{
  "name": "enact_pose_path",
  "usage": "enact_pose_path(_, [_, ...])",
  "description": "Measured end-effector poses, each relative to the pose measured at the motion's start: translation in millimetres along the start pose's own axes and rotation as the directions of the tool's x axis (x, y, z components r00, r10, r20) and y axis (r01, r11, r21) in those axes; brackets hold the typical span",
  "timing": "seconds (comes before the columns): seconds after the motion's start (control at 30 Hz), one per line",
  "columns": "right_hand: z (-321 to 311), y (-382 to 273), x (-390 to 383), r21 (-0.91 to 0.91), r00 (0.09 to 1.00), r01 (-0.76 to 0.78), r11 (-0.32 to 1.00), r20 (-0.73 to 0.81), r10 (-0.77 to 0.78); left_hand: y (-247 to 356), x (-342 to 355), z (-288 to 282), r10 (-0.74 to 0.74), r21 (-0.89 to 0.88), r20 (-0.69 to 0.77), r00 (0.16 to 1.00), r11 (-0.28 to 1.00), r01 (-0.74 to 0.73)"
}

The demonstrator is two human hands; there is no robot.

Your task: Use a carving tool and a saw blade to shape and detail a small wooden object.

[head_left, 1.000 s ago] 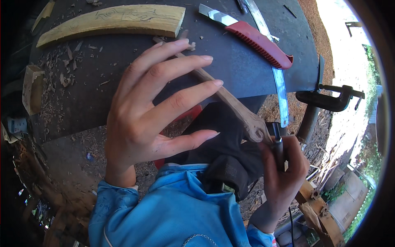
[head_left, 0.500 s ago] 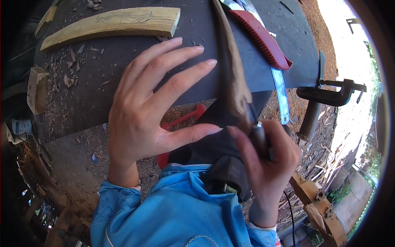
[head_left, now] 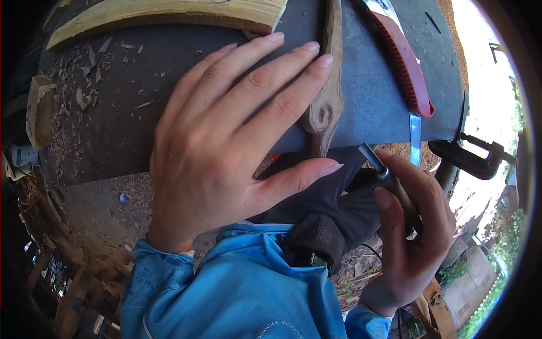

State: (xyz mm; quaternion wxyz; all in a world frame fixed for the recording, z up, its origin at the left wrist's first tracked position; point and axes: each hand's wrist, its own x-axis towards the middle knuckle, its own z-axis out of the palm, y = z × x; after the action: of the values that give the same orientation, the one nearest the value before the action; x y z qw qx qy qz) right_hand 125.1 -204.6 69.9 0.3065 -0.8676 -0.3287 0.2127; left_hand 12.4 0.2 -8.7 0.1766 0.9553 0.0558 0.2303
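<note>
A long, narrow piece of carved wood point(head_left: 326, 116) with a spiral near its lower end lies on the dark worktop, that end sticking out past the near edge. My left hand point(head_left: 212, 141) is open, fingers spread palm down. Its index fingertip lies at the left side of the carved wood; whether it presses on it I cannot tell. My right hand point(head_left: 423, 220) grips a carving gouge point(head_left: 395, 189) by its handle. The short metal blade points up and left, apart from the wood, just off the worktop's near edge.
A curved, pale plank point(head_left: 158, 16) lies at the far left of the dark worktop point(head_left: 107, 147), among wood shavings point(head_left: 84, 99). A wood block point(head_left: 40, 113) stands at the left edge. On the right are a red ribbed plastic tool point(head_left: 403, 65), a metal ruler point(head_left: 415, 138) and a C-clamp point(head_left: 471, 158).
My right hand has drawn the gouge away from the carved wood, down and to the right. My left hand has moved right toward the carved wood. The view has shifted somewhat.
</note>
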Motion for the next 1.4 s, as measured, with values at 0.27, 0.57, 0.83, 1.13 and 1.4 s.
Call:
enact_pose_path(0.27, [-6.5, -26.2, 28.6, -0.308, 0.979, 0.193, 0.932, 0.125, -0.161, 4.4, 0.7, 1.2, -0.035, 0.004, 0.016, 0.999, 0.999, 0.035])
enact_pose_path(0.57, [-14.7, -62.6, 48.2, -0.484, 0.943, 0.315, 0.817, 0.259, -0.210, 7.1, 0.4, -2.7, -0.100, -0.040, 0.048, 0.994, 0.994, 0.102])
enact_pose_path(0.83, [-22.7, -66.5, 55.3, -0.557, 0.925, 0.364, 0.746, 0.313, -0.217, -14.1, -7.8, 18.7, 0.123, 0.151, -0.057, 0.991, 0.982, -0.113])
enact_pose_path(1.13, [-24.5, -84.9, 64.9, -0.618, 0.890, 0.420, 0.665, 0.424, -0.169, 8.0, -2.5, -3.2, -0.138, -0.068, 0.115, 0.984, 0.987, 0.146])
enact_pose_path(1.4, [-21.8, -84.9, 69.5, -0.598, 0.887, 0.428, 0.678, 0.423, -0.186, 6.2, -4.5, 4.1, -0.133, -0.015, 0.077, 0.988, 0.991, 0.135])
